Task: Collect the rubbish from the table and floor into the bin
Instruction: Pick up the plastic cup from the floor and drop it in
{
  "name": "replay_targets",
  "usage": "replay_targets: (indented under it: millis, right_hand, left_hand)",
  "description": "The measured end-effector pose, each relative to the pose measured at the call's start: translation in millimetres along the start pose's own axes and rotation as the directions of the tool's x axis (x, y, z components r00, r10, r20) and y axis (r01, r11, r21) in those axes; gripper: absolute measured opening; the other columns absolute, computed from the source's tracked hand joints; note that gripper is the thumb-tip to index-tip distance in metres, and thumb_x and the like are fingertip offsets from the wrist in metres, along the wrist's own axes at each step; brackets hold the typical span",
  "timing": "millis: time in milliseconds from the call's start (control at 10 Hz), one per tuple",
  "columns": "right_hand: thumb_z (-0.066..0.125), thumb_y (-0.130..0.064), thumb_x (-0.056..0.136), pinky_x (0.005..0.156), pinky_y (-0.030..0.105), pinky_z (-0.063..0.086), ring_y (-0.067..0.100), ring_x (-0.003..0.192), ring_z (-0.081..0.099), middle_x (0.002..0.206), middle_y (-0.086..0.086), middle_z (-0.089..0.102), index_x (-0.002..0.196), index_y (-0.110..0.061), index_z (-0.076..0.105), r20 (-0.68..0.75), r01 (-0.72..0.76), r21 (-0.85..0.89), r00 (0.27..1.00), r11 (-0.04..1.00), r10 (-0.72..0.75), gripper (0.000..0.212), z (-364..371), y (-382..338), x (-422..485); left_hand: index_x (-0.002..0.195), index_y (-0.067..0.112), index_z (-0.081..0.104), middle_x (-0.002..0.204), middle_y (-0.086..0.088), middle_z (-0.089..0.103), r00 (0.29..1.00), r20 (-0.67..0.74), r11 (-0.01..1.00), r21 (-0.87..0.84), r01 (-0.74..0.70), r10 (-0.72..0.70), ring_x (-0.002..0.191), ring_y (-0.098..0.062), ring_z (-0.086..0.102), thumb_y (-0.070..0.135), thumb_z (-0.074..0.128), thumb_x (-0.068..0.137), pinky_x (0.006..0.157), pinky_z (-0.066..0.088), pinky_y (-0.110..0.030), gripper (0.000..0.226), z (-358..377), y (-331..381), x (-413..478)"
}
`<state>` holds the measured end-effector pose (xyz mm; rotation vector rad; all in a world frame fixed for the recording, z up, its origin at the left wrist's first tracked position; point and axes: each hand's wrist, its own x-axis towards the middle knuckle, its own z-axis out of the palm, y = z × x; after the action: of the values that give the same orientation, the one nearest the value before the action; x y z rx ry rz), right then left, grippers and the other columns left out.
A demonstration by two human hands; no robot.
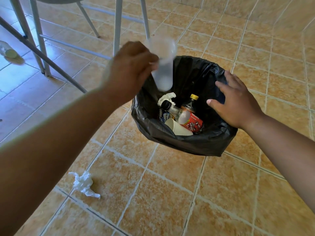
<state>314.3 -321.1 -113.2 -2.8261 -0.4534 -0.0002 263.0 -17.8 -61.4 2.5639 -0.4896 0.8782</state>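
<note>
White crumpled tissue [84,184] lies on the tiled floor [170,193] at lower left. Left hand [131,72] grips a clear plastic cup [162,65], blurred, above the black-lined bin [187,142]. Right hand [237,101], fingers spread and empty, rests at the bin's right rim.

The bin [211,143], lined with a black bag, stands on the tiled floor and holds a red-labelled bottle [192,120], a dark-capped bottle [170,108], a paper cup [177,129] on its side and a tissue [167,97]. A clear plastic cup [162,65] (blurred) is above its far-left rim, mouth up and tilted. A crumpled tissue [84,183] lies on the floor near the bin's left side, apart from it.
</note>
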Motion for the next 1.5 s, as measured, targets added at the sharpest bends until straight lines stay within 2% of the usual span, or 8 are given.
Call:
replay_targets:
  millis: [100,300,400,500,600,700,900,1500]
  right_hand:
    - [0.058,-0.047,0.093,0.120,0.045,0.014,0.022,0.151,0.001,0.165,0.003,0.003,0.152,-0.017,0.033,-0.001,-0.001,0.006,1.000,1.000,0.001,0.070,0,0,0]
    - [0.058,-0.046,0.093,0.119,0.045,0.014,0.022,0.151,0.002,0.165,0.004,0.004,0.151,-0.017,0.034,-0.003,0.003,0.007,1.000,1.000,-0.003,0.069,0,0,0]
    - [0.058,-0.047,0.093,0.119,0.045,0.014,0.022,0.151,0.002,0.165,0.003,0.004,0.151,-0.017,0.034,-0.002,0.003,0.007,1.000,1.000,-0.003,0.070,0,0,0]
    - [0.058,-0.047,0.093,0.119,0.044,0.014,0.022,0.151,0.001,0.165,0.003,0.003,0.151,-0.017,0.034,-0.004,0.002,0.002,1.000,1.000,-0.002,0.070,0,0,0]
    - [0.058,-0.046,0.093,0.119,0.045,0.014,0.022,0.151,0.001,0.165,0.003,0.004,0.151,-0.017,0.034,-0.006,0.003,0.005,1.000,1.000,-0.003,0.070,0,-1,0]
    - [0.058,-0.046,0.093,0.119,0.045,0.014,0.022,0.151,0.001,0.165,0.003,0.003,0.151,-0.017,0.034,-0.001,0.000,0.003,1.000,1.000,0.000,0.070,0,0,0]
    - [0.058,-0.047,0.093,0.119,0.044,0.014,0.022,0.151,0.001,0.165,0.003,0.003,0.152,-0.017,0.033,0.001,-0.003,-0.005,1.000,1.000,0.003,0.070,-1,-1,-1]
    - [0.053,-0.053,0.093,0.119,0.043,0.009,0.027,0.151,-0.005,0.165,0.008,-0.004,0.154,-0.015,0.026,0.061,0.108,0.003,0.992,0.994,-0.108,0.076,15,-64,-14]
  left_hand:
    - [0.107,0.007,0.071,0.102,-0.016,0.066,0.954,0.264,0.979,0.105,-0.173,0.141,0.100,-0.036,0.058,0.019,0.056,0.094,0.078,0.050,-0.047,0.023,11,10,0]
    - [0.113,0.016,0.065,0.102,-0.005,0.061,0.867,0.497,0.973,0.180,-0.148,0.040,0.090,-0.029,0.062,0.028,0.045,0.101,0.073,0.052,-0.043,0.026,27,14,0]
    - [0.129,0.017,0.057,0.116,-0.008,0.061,0.811,0.584,0.972,0.198,-0.124,-0.015,0.105,-0.028,0.061,0.029,0.043,0.102,0.083,0.052,-0.045,0.034,35,7,-4]
    - [0.145,0.013,0.040,0.137,-0.013,0.052,0.781,0.622,0.972,0.210,-0.108,-0.047,0.132,-0.028,0.045,0.036,0.040,0.101,0.097,0.047,-0.048,0.050,39,3,-12]
    - [0.144,0.009,0.042,0.140,-0.012,0.051,0.865,0.499,0.980,0.194,-0.045,-0.059,0.139,-0.027,0.036,0.038,0.043,0.099,0.107,0.038,-0.045,0.053,38,-1,-16]
    - [0.147,0.010,0.037,0.151,-0.012,0.039,0.890,0.427,0.968,0.247,0.053,-0.157,0.144,-0.028,0.025,0.044,0.039,0.100,0.118,0.021,-0.045,0.058,38,-7,-20]
    - [0.148,0.007,0.034,0.159,-0.007,0.024,0.842,0.442,0.951,0.160,0.265,-0.309,0.143,-0.025,0.028,0.046,0.036,0.100,0.113,0.025,-0.036,0.063,42,-14,-29]
    - [0.148,0.006,0.035,0.160,-0.004,0.022,0.802,0.421,0.906,0.214,0.365,-0.423,0.142,-0.026,0.032,0.042,0.048,0.097,0.112,0.031,-0.040,0.064,-7,-32,-71]
